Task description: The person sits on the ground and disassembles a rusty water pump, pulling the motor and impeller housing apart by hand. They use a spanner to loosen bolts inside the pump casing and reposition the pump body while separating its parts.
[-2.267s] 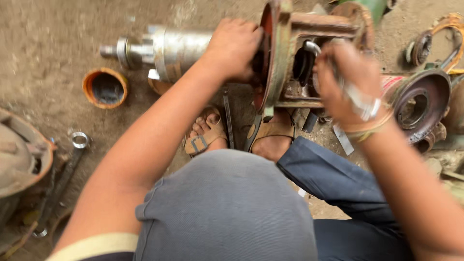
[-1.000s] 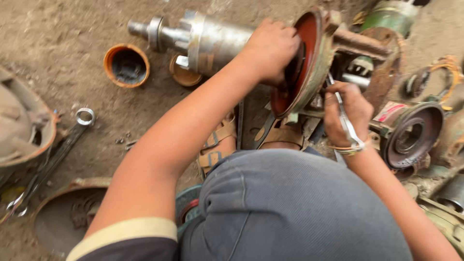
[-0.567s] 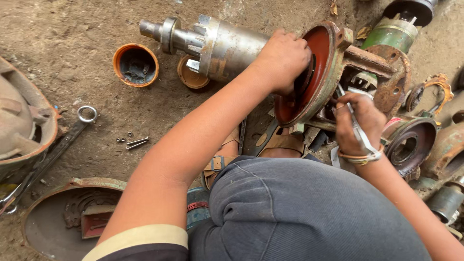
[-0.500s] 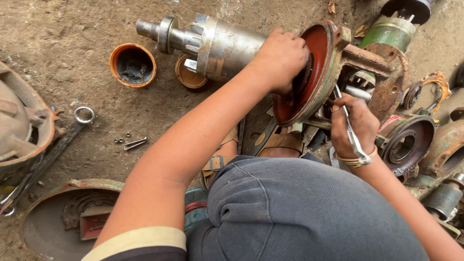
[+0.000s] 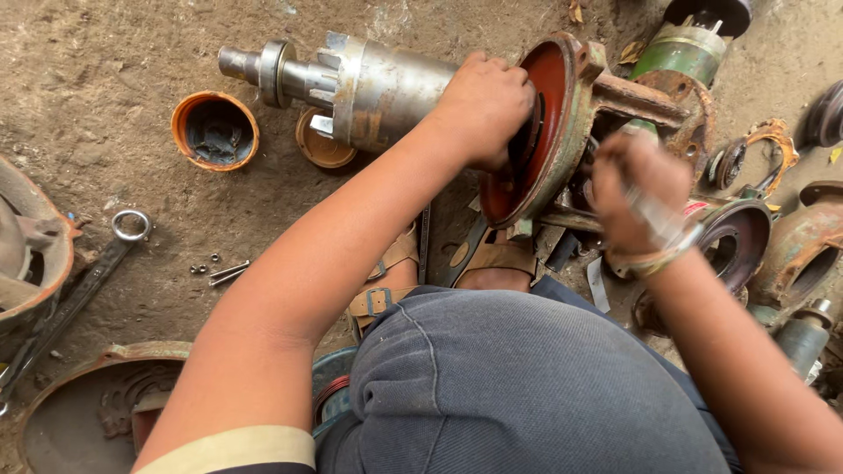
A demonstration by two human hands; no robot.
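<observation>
Change: since the frame just before, the right hand (image 5: 639,195) has risen a little beside the housing and now shows blurred; the left hand has stayed on the red flange.
Far left: a long dark ring spanner (image 5: 81,290) lies on the dirt ground (image 5: 105,96), with a rusty bowl-shaped casing (image 5: 79,412) below it.
Small parts: a few loose bolts (image 5: 221,271) lie on the ground right of the spanner.
Cup: a round orange-rimmed cup with a dark inside (image 5: 214,130) stands near the shaft end.
Shaft: a grey steel shaft and bearing body (image 5: 369,83) lies on its side, joined to the red-painted round flange of a rusty pump housing (image 5: 549,132).
Left hand: the left hand (image 5: 485,107) is curled, its fingers pressed on the red flange where it meets the grey body.
Right hand: clenched round a thin shiny metal tool (image 5: 654,215), just right of the flange; motion blur hides the tool's tip.
Far right: a green cylindrical motor part (image 5: 680,51) and a round rusty ring casing (image 5: 733,241) lie near.
</observation>
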